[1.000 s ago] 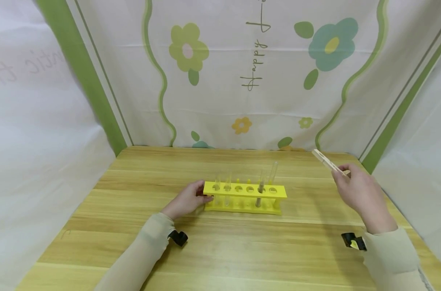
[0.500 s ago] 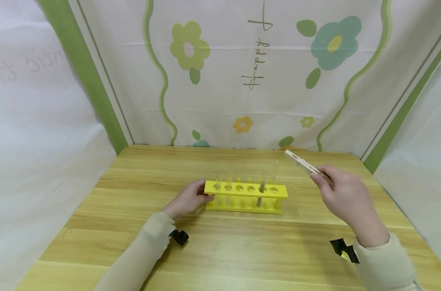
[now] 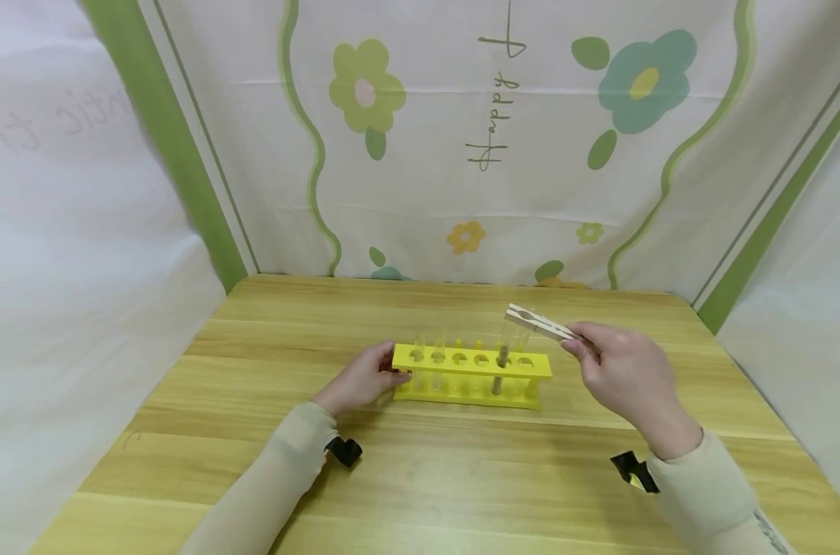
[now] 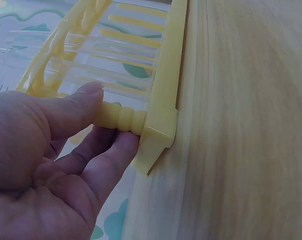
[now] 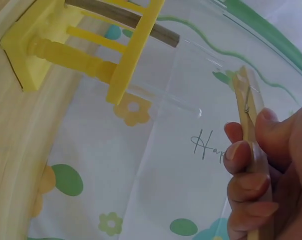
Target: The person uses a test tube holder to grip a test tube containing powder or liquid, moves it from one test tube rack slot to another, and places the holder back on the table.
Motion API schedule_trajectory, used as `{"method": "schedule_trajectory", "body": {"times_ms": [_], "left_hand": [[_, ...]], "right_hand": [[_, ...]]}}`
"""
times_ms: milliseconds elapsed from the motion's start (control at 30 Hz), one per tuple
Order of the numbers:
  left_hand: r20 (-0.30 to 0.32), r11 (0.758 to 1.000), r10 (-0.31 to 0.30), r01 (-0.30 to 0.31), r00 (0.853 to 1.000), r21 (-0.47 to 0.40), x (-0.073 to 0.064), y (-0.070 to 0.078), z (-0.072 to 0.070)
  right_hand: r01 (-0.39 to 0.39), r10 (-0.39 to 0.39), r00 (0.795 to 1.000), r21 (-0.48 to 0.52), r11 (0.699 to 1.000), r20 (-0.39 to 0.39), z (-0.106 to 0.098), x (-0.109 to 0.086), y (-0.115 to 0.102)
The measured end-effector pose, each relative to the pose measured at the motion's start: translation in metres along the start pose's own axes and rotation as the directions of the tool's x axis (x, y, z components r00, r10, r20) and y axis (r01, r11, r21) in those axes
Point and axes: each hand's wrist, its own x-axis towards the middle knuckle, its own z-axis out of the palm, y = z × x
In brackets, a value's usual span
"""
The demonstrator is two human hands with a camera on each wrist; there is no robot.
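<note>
My left hand [image 3: 361, 379] grips the left end post [image 4: 126, 117] of a yellow test tube rack [image 3: 471, 362], thumb on one side and fingers on the other. My right hand [image 3: 628, 378] holds a wooden test tube clamp [image 3: 552, 330] by its handle, a metal spring [image 5: 248, 100] showing near its tip. In the head view the clamp tip overlaps the top of a test tube with dark grey contents [image 3: 498, 383]. In the right wrist view it stands apart from the tube mouths. Clear test tubes [image 3: 437, 378] stand at the rack's left end.
Another clear test tube [image 5: 190, 106] stands by the rack's right end. The rack sits on a wood-grain table [image 3: 420, 478]. A flower-printed cloth [image 3: 406, 177] hangs behind the table, with pale cloth [image 3: 80, 308] at the sides. Each wrist wears a black camera mount [image 3: 345, 452].
My right hand has carried the clamp leftward, from the table's far right to the tops of the right-hand tubes. My left hand keeps its grip on the rack, which stays in place.
</note>
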Motion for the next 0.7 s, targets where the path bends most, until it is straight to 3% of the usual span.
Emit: {"method": "schedule_trajectory", "body": {"times_ms": [267, 700], "left_hand": [[-0.003, 1.0, -0.004, 0.004, 1.0, 0.009, -0.001, 0.002, 0.0], [0.0, 1.0, 0.008, -0.008, 1.0, -0.004, 0.0, 0.0, 0.0]], "right_hand": [[0.036, -0.036, 0.997, -0.006, 0.999, -0.063, 0.01, 0.003, 0.002], [0.017, -0.018, 0.999, -0.003, 1.0, -0.034, 0.019, 0.004, 0.002]]}}
